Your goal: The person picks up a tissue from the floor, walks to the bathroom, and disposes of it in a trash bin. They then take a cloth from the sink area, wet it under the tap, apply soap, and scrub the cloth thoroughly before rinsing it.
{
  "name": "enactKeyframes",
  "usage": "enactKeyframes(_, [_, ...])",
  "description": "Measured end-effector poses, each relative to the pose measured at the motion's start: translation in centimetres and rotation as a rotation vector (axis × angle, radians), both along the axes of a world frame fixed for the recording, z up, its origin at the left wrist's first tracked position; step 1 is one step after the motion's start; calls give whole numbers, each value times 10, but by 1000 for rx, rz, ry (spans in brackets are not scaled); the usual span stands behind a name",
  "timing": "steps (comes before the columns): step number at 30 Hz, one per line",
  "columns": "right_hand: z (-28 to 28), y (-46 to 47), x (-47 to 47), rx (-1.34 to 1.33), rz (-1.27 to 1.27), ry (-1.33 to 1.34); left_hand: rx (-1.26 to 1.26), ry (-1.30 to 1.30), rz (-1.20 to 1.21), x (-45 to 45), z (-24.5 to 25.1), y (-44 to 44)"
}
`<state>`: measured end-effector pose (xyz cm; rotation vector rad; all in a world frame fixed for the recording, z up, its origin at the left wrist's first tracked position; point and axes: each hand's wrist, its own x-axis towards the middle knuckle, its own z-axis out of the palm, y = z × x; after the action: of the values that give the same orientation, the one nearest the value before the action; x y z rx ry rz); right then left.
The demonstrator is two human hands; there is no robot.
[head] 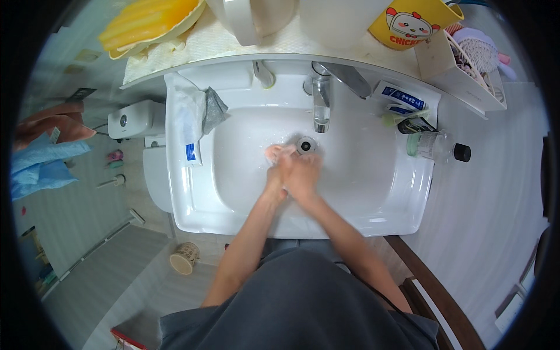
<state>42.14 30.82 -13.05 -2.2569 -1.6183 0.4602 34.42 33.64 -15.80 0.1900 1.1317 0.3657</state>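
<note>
Below me is a white washbasin (350, 175) with a round drain stopper (306, 146). Over the bowl, my left hand (275, 171) and my right hand (302, 175) are pressed together, blurred at the fingers. A wet pinkish cloth or similar soft thing (274, 153) shows at their far left edge, with small droplets around it. Which hand holds it I cannot tell. The spout of the chrome faucet (321, 109) stands just beyond the drain, and its lever points to the right.
On the basin's left rim lie a white soft pack (188, 113) and a grey cloth (213, 109). Tubes (403, 97) and a clear bottle with a black cap (437, 148) lie on the right rim. A shelf (280, 50) above holds a yellow cup (411, 24) and a white box (459, 74).
</note>
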Motion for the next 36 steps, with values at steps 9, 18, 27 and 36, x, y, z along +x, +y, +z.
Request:
enactKeyframes(9, [-15,0,1,8,-59,9,196,-155,179,-7,-36,-20])
enactKeyframes(18, [-1,-24,-7,39,-79,719,-201,-378,309,-10,18,13])
enactKeyframes(27, [-33,8,9,-185,-45,86,146,62,207,6,4,-4])
enactKeyframes(36, [-36,-3,26,-208,-483,1264,883,454,-484,-13,35,4])
